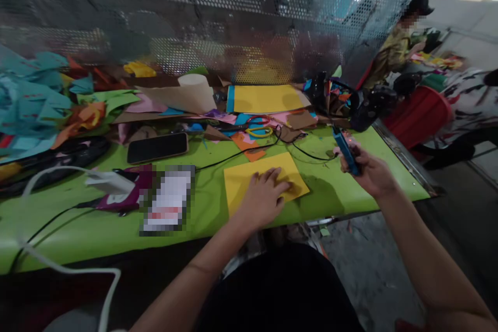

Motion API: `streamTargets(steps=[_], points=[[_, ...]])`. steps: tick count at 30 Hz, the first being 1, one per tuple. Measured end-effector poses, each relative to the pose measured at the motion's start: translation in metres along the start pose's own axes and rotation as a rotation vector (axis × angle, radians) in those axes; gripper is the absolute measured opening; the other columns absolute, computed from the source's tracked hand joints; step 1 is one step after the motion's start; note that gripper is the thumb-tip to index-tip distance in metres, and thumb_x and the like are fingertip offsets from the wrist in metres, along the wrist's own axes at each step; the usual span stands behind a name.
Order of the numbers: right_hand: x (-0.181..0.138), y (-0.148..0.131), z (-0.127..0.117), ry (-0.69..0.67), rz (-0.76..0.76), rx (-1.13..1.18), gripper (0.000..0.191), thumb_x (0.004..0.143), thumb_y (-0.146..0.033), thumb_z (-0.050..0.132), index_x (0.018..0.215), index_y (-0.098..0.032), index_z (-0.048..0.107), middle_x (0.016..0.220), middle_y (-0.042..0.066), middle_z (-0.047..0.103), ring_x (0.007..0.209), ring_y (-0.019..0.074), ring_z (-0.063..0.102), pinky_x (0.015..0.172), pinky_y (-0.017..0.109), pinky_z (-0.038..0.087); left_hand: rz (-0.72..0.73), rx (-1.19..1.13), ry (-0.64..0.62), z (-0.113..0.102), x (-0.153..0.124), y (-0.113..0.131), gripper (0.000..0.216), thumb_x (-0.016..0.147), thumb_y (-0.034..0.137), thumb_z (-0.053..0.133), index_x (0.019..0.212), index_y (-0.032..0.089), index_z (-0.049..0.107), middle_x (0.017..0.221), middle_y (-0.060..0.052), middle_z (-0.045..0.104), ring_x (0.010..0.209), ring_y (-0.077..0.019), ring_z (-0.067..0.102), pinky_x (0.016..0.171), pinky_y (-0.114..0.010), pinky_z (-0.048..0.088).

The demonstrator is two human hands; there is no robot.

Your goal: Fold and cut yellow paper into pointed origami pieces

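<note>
My left hand [264, 194] lies flat, fingers stretched out, on a yellow sheet of paper [249, 179] that rests on the green table top [194, 207]. My right hand [369, 171] is closed around a blue glue gun [345, 149] held just right of the sheet, tip pointing up and away. A black cord [249, 151] runs across the table behind the sheet toward the tool.
A black phone [157, 147], scissors with red and yellow handles [259, 127], a larger yellow sheet [266, 98], a white charger and cable [105, 181] and piles of coloured paper scraps [46, 98] cover the table. A perforated metal panel [233, 21] stands behind. Other people sit at the far right.
</note>
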State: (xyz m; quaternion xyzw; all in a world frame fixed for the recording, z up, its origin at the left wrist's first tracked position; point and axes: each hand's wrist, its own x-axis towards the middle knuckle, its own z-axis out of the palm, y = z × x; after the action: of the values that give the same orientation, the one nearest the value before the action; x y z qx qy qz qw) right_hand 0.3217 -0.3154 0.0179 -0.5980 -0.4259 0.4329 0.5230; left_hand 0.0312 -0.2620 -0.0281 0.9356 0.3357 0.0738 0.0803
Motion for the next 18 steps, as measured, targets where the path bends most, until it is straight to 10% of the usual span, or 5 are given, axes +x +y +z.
streamTargets(steps=[6, 18], points=[[-0.042, 0.015, -0.009, -0.087, 0.048, -0.118, 0.055, 0.069, -0.044, 0.070, 0.118, -0.025, 0.053, 0.076, -0.001, 0.056, 0.065, 0.0173, 0.052, 0.060, 0.029, 0.043, 0.019, -0.036, 0.020, 0.017, 0.008, 0.003, 0.033, 0.098, 0.032, 0.042, 0.125, 0.023, 0.058, 0.156, -0.008, 0.039, 0.145, -0.0239, 0.033, 0.118, -0.054, 0.023], [-0.078, 0.029, -0.028, -0.185, 0.038, -0.512, 0.052, 0.085, -0.053, 0.061, 0.129, -0.026, 0.062, 0.127, 0.008, 0.066, 0.116, 0.0305, 0.061, 0.097, 0.043, 0.050, 0.056, 0.066, -0.052, 0.010, 0.012, 0.008, 0.046, 0.099, 0.040, 0.042, 0.145, 0.045, 0.040, 0.161, -0.006, 0.028, 0.147, -0.0309, 0.028, 0.113, -0.061, 0.026]])
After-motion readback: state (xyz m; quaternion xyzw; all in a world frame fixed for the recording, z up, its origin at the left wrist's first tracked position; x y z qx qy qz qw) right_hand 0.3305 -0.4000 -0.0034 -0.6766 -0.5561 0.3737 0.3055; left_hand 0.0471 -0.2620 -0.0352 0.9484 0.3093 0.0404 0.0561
